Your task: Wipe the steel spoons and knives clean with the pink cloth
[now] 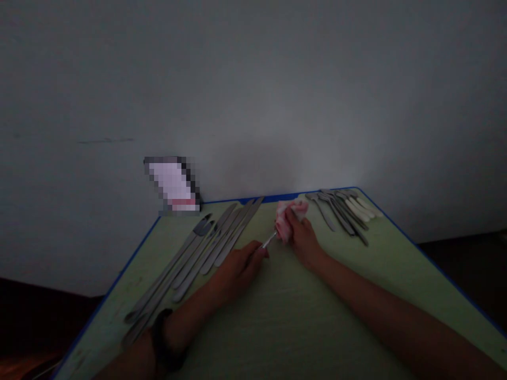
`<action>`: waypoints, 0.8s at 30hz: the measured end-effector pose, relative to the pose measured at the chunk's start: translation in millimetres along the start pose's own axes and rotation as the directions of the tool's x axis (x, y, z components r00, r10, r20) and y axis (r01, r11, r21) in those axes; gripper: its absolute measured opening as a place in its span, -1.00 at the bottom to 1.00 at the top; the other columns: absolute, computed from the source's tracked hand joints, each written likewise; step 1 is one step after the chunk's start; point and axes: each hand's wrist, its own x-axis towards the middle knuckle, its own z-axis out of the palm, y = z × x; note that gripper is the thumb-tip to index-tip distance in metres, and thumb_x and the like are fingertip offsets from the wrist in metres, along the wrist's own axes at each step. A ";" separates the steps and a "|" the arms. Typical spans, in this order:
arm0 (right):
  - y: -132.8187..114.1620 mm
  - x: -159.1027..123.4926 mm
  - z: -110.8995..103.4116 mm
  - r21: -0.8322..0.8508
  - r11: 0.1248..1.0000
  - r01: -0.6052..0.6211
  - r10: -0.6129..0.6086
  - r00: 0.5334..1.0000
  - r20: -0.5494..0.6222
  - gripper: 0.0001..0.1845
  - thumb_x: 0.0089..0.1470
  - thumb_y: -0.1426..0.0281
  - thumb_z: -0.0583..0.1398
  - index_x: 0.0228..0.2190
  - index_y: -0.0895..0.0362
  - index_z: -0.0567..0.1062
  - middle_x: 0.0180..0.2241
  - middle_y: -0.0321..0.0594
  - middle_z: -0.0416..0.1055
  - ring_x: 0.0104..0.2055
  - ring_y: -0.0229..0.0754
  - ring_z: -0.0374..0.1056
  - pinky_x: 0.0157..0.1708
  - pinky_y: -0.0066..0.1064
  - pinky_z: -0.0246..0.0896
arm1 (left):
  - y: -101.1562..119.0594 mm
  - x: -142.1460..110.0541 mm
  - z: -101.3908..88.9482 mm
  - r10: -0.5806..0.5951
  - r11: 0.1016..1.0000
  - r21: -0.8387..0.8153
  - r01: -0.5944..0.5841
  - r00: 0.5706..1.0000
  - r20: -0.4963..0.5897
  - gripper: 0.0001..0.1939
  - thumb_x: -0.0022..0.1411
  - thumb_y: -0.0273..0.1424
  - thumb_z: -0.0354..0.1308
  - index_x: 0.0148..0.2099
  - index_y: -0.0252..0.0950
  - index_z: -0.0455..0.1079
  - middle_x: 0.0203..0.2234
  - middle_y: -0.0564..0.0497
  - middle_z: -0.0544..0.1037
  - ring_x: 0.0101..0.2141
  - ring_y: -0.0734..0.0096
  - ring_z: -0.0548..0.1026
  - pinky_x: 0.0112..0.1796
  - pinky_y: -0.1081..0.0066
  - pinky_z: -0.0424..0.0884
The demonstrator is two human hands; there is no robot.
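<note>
My left hand is closed round one end of a slim, shiny piece of cutlery. Its far end goes into a crumpled pink and white cloth, which hides what kind it is. Fingers of my right hand press that cloth around it, above the middle of the table. Left of my hands lies a row of several metal table knives, with long-handled utensils at its outer side. On the right are several forks and similar pieces, some with white handles.
The pale green table has a blue edge and meets a grey wall at the back. A phone-like device, blurred out, leans on the wall at the back left corner. The scene is dim.
</note>
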 end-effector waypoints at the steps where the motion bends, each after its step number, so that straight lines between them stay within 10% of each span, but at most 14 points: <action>1: 2.0 2.1 -1.3 0.028 1.000 -0.002 0.002 1.000 0.016 -0.62 -0.11 0.08 0.23 -0.46 0.16 0.40 -0.50 -0.26 0.41 -0.50 -0.30 0.30 -0.50 -0.48 0.18 | 0.0 0.0 0.1 -0.010 1.000 0.010 0.010 1.000 0.007 -0.65 0.35 -0.22 -0.21 -0.22 -0.28 0.33 -0.51 0.08 0.43 -0.49 0.44 0.40 -0.44 0.46 0.25; 10: 0.1 5.7 -9.5 0.064 0.997 -0.042 0.026 0.973 0.228 -0.63 -0.30 0.32 0.36 -0.41 0.11 0.35 -0.47 -0.35 0.39 -0.58 -0.37 0.21 -0.61 -0.52 0.09 | -5.3 0.7 1.8 -0.016 0.998 0.058 0.016 1.000 -0.009 -0.69 0.34 -0.23 -0.20 -0.26 -0.28 0.28 -0.50 0.05 0.43 -0.46 0.38 0.43 -0.42 0.42 0.26; 24: -16.8 -11.9 2.2 -0.216 0.976 -0.022 0.012 0.999 -0.048 -0.31 -0.01 -0.18 -0.02 -0.57 0.18 0.48 -0.63 -0.13 0.43 -0.61 -0.22 0.34 -0.57 -0.42 0.18 | 2.5 -1.7 -1.9 0.017 1.000 0.016 -0.019 0.995 0.094 -0.60 0.34 -0.18 -0.20 -0.34 -0.27 0.34 -0.59 0.10 0.37 -0.53 0.46 0.36 -0.48 0.49 0.22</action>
